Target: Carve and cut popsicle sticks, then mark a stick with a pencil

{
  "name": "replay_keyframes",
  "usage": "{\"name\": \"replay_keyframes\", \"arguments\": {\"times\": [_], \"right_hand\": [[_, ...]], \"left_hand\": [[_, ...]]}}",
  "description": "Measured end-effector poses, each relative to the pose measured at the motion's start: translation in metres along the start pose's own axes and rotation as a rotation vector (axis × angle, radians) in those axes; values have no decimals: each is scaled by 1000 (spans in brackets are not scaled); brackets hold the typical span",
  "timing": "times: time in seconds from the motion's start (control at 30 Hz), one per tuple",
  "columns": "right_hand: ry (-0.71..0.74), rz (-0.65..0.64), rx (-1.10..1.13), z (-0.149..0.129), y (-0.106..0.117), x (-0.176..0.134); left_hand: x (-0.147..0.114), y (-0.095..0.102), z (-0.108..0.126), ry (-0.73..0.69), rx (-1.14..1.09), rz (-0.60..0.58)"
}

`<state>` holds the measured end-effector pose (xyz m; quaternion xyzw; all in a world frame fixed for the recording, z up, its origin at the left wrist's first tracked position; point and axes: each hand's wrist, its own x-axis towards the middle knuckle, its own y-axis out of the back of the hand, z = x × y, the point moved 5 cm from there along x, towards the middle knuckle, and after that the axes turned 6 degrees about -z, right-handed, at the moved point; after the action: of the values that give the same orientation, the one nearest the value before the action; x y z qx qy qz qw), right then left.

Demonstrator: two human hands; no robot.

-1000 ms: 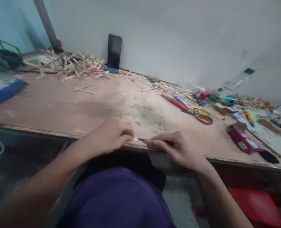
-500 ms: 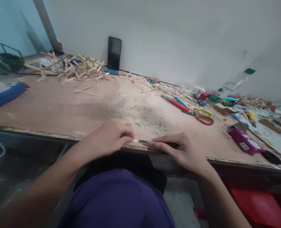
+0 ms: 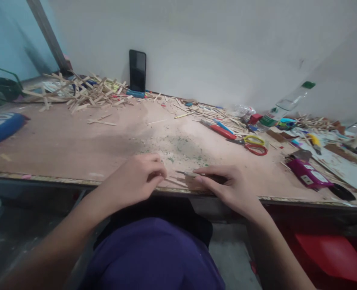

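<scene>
The right hand [image 3: 231, 183] grasps a slim tool with a thin metal tip [image 3: 190, 174], thumb and fingers closed around its body, and the tip points toward the left hand. The left hand [image 3: 140, 175] is curled just over the near edge of the table [image 3: 60, 145], its thumb and fingertips bent toward each other; whether they pinch anything I cannot tell. A thin wooden strip [image 3: 176, 182] lies between the two hands — one end close by the left fingertips, the other reaching toward the right hand, below the tool.

Just beyond the hands, green shavings [image 3: 181, 147] are scattered on the tabletop. Past the right hand, up and to its right, are a red-handled tool [image 3: 222, 131] and scissors with yellow and red handles [image 3: 255, 145]; farther right of that hand sits a purple packet [image 3: 308, 173]. Well beyond the left hand a phone [image 3: 137, 70] stands upright against the wall — and a heap of wooden sticks [image 3: 90, 94] spreads to the phone's left.
</scene>
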<state>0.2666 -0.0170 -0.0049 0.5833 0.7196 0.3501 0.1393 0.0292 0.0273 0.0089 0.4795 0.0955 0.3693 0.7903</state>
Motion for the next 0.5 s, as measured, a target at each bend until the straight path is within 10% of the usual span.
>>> {"name": "replay_keyframes", "arguments": {"times": [0.5], "right_hand": [[55,-86,49,-17,-3,5]], "left_hand": [[2,-1,-7,47,-85,-76]]}}
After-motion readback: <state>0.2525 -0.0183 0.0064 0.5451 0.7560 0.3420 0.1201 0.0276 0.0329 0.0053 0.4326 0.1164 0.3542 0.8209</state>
